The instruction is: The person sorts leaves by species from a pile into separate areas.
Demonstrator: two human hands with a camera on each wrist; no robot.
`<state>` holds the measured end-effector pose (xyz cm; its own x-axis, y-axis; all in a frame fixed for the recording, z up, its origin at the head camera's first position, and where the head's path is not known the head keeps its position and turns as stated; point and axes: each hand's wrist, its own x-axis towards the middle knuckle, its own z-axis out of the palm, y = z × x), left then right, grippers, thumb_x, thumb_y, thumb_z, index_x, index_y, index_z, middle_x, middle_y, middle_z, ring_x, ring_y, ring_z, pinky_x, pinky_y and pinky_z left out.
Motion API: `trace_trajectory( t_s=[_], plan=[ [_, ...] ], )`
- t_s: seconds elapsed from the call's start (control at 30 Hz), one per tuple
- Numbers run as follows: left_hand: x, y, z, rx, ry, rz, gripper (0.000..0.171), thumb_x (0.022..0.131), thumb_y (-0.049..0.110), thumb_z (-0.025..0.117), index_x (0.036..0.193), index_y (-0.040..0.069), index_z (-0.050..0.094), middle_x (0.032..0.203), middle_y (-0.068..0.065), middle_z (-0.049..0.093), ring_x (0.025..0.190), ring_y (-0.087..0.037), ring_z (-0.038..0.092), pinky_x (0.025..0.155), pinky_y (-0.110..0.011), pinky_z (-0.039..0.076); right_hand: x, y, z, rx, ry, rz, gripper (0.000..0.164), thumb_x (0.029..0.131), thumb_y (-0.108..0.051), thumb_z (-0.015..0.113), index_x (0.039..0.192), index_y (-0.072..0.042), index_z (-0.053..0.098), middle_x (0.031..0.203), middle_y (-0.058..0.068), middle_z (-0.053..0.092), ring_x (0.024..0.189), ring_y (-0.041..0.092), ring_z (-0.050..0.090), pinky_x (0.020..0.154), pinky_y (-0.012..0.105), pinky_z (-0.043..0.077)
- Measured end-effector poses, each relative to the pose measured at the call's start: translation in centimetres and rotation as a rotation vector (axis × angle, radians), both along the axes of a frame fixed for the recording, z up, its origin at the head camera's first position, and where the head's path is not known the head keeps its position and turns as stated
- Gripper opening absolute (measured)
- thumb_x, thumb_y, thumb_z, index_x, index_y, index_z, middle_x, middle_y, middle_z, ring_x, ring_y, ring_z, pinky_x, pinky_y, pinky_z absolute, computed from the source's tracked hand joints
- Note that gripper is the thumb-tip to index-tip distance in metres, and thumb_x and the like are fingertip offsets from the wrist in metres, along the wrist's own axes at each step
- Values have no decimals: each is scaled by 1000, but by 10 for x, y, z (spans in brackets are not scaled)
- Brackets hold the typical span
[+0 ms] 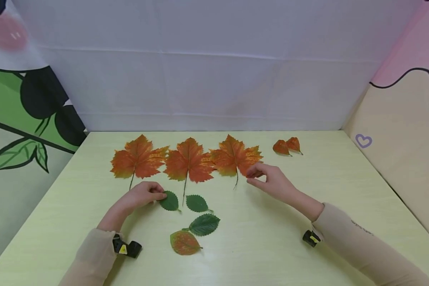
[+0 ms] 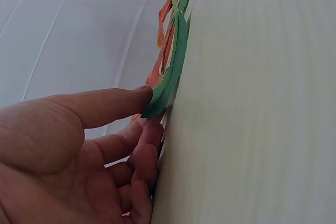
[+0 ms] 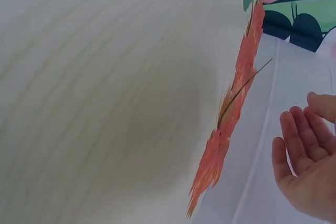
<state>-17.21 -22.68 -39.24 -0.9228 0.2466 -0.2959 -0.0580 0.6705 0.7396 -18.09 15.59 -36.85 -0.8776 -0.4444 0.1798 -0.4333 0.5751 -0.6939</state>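
Observation:
In the head view my left hand [image 1: 145,195] pinches the edge of a small green leaf [image 1: 170,201] between thumb and fingers. The left wrist view shows the thumb on top of that green leaf [image 2: 170,80], close to the tabletop. My right hand [image 1: 271,180] hovers by the lower right edge of the rightmost orange maple leaf [image 1: 236,155], with loosely bent fingers and nothing held. In the right wrist view the right hand [image 3: 310,156] is apart from the maple leaves. Two more orange maple leaves, a middle one [image 1: 188,159] and a left one [image 1: 137,159], complete the row.
Near the left hand lie a second green leaf [image 1: 196,203], a darker green leaf [image 1: 204,225] and a red-green leaf [image 1: 184,242]. Two small orange leaves [image 1: 281,147] sit at the back right. A white cloth [image 1: 214,87] rises behind the pale table [image 1: 264,246].

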Motion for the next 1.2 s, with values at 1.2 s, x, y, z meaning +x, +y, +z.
trace_trajectory(
  t_s=[1.2],
  plan=[
    [-1, -2, 0, -8, 20, -29, 22, 87, 19, 60, 95, -2, 59, 78, -3, 56, 68, -15, 47, 62, -28, 41, 62, -122, 3, 187, 11, 513, 15, 85, -26, 63, 96, -15, 64, 89, -11, 60, 74, -8, 52, 70, 11, 43]
  ],
)
